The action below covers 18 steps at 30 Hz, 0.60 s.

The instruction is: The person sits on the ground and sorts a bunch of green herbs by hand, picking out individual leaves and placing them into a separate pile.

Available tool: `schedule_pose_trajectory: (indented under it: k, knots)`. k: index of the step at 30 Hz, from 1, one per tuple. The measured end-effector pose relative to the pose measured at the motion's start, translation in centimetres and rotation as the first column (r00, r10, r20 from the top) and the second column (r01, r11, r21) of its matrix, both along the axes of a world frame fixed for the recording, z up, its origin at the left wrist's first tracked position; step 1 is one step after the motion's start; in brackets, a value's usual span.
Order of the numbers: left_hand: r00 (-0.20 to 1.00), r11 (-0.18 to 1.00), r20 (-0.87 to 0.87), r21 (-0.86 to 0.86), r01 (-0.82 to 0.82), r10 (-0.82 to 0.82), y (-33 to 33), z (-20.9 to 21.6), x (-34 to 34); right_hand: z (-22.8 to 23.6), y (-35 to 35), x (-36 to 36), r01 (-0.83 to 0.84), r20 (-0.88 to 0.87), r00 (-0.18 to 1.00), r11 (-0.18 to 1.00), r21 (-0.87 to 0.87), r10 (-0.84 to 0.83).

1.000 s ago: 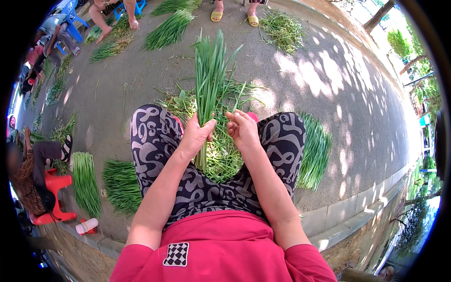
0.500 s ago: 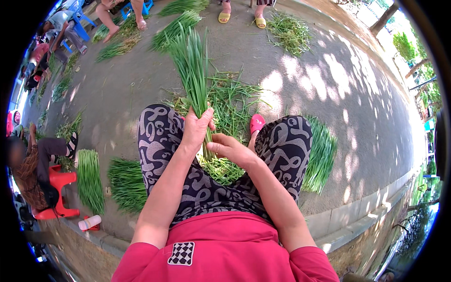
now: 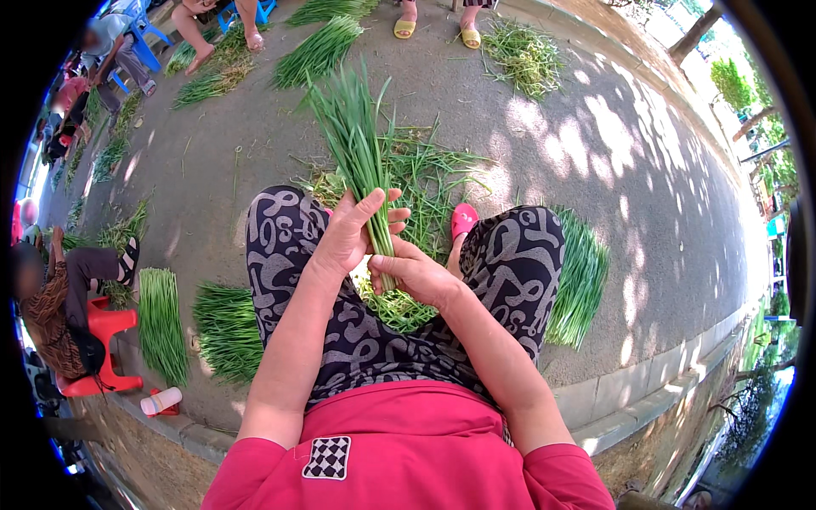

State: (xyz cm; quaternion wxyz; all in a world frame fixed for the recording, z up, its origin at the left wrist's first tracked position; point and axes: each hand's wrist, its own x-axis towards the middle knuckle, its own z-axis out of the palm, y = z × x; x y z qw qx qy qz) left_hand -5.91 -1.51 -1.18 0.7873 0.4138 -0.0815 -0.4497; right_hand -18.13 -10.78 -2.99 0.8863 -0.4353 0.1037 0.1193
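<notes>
A bunch of long green chives [image 3: 344, 127] slants up and away between my knees, its pale stem ends toward me. My right hand [image 3: 415, 270] is closed round the lower stems, thumb in front. Higher up, the stems lie against my left hand [image 3: 347, 228], whose thumb and fingers are stretched apart and loose. Below both hands, loose green and yellowish trimmings [image 3: 416, 178] cover the ground between my feet.
Neat chive piles lie left [image 3: 228, 331], farther left [image 3: 161, 323] and right [image 3: 580, 280] of my legs. A person sits on a red stool [image 3: 106, 340] at left, near a white cup [image 3: 161, 400]. Ahead are another person's yellow sandals [image 3: 405, 30] and a trimmings heap [image 3: 523, 59].
My left hand has loosened from round the stems and its fingers have spread. My right hand has closed on the lower stems. The bunch's base has shifted slightly right.
</notes>
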Motion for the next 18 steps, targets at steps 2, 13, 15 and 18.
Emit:
schedule_pose_trajectory:
  k: [2,13,15,18]
  knots:
    - [0.997,0.999,0.063,0.027,0.048,-0.049,0.2,0.0,0.1,-0.1,-0.1,-0.1,-0.021,0.011,1.000,1.000,0.016,0.021]
    - [0.947,0.989,0.317,0.148,0.015,-0.062,0.1,-1.5,-0.4,0.9,-5.1,-0.4,0.132,0.059,0.990,0.723,-0.678,-0.125]
    - [0.931,0.980,0.353,0.195,0.024,-0.093,-0.2,-1.5,-0.9,1.0,-4.7,0.0,0.386,0.194,0.920,0.702,-0.598,-0.340]
    - [0.920,0.970,0.371,0.240,0.037,-0.127,-0.5,-1.7,-1.8,1.7,-4.0,0.8,0.558,0.276,0.825,0.632,-0.538,-0.494]
